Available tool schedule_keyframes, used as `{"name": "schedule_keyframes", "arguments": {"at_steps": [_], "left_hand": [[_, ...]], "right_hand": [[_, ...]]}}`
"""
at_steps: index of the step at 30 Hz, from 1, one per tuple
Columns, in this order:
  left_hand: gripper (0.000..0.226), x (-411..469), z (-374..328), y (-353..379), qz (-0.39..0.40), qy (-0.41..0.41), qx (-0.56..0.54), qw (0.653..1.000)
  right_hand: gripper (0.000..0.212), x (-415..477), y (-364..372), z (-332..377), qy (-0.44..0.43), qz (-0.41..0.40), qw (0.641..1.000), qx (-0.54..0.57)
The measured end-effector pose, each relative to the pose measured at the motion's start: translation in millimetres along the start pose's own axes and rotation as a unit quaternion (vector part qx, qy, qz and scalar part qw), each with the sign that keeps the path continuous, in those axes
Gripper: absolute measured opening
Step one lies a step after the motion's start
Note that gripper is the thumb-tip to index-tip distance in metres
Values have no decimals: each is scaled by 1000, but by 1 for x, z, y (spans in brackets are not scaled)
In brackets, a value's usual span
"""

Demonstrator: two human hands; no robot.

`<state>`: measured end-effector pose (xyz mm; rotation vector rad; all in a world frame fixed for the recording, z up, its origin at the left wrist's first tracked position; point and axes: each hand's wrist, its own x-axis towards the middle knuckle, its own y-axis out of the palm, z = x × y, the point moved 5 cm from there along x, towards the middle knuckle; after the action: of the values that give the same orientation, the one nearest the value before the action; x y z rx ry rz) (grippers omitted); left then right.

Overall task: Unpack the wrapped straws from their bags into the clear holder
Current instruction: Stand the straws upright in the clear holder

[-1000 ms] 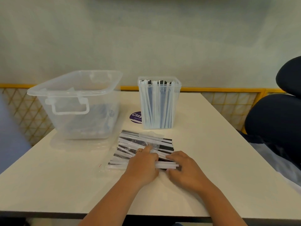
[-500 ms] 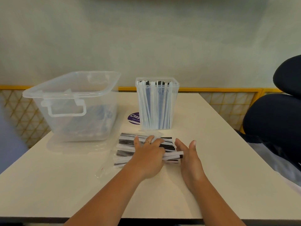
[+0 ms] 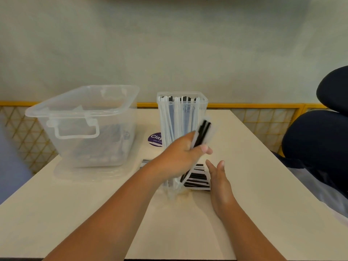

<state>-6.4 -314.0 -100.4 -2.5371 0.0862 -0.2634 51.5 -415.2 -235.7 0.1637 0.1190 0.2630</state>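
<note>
The near surface (image 3: 56, 213) is left bare on either side of the forearms, its front edge at the bottom of the view. The right grip (image 3: 219, 178) is kept just beside the right end of the pile (image 3: 197, 178), as half a second ago, fingers straight and nothing held. The left grip (image 3: 180, 157), then laid flat on the pile, has been lifted and is closed round a small bundle of straws (image 3: 202, 132). The bundle is held tilted in front of the holder (image 3: 182, 113), its lower end blurred near the surface. The holder stands upright behind, already well stocked with straws. A bin (image 3: 84, 125) is set to its left, apart, with a sticker (image 3: 155, 139) between them. Open surface is left to the right, up to the edge by the chair (image 3: 316, 147).
</note>
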Motion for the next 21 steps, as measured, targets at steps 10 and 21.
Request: {"name": "schedule_keyframes", "arguments": {"at_steps": [10,21], "left_hand": [[27,-8,-17,-76,-265,22,-262,928],[16,-7,54,-49,-191,-82,-119,971]], "right_hand": [[65,16,3,9,27,-4,999,-41],[63,26,7,11,23,-14,999,-26]]}}
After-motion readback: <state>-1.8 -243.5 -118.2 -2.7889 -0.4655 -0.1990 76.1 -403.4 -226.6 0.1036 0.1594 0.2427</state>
